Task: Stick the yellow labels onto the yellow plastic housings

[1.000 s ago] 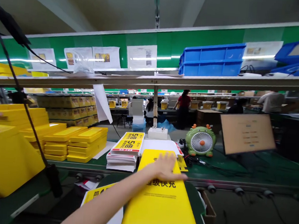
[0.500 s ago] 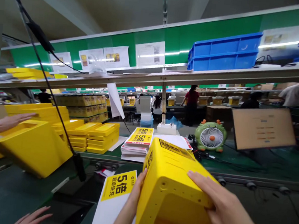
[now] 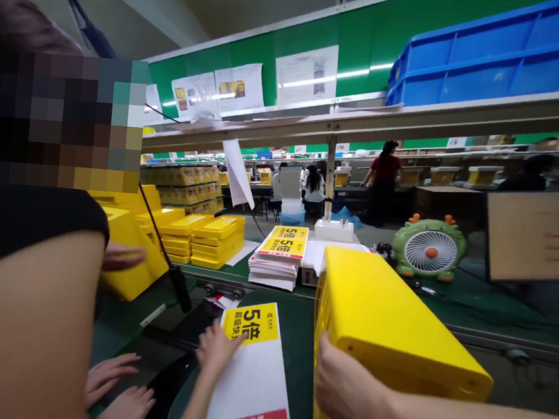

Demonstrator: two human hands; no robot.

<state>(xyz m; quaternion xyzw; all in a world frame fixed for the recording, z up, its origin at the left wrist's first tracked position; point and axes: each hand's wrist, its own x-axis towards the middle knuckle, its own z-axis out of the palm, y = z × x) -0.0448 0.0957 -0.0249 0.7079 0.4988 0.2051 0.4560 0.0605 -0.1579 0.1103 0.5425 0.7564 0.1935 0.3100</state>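
Note:
My right hand (image 3: 343, 389) grips the near end of a big yellow plastic housing (image 3: 387, 321) that lies lengthwise on the green bench. To its left, my left hand (image 3: 214, 349) rests with fingers down on the edge of a white printed sheet (image 3: 251, 375) with a yellow "5" label at its top. This sheet lies flat beside the housing.
A co-worker in a black sleeve (image 3: 27, 280) fills the left side, with one hand (image 3: 123, 256) on another yellow housing (image 3: 130, 256) and hands low (image 3: 115, 390). Behind are a stack of sheets (image 3: 278, 261), yellow trays (image 3: 209, 239), a green fan (image 3: 429, 247), a board (image 3: 536, 236) and blue bins (image 3: 490, 52).
My left hand left the housing and went down onto the sheet. The housing now lies with a flat side up, held by the right hand only. The view swung left; the co-worker looms close.

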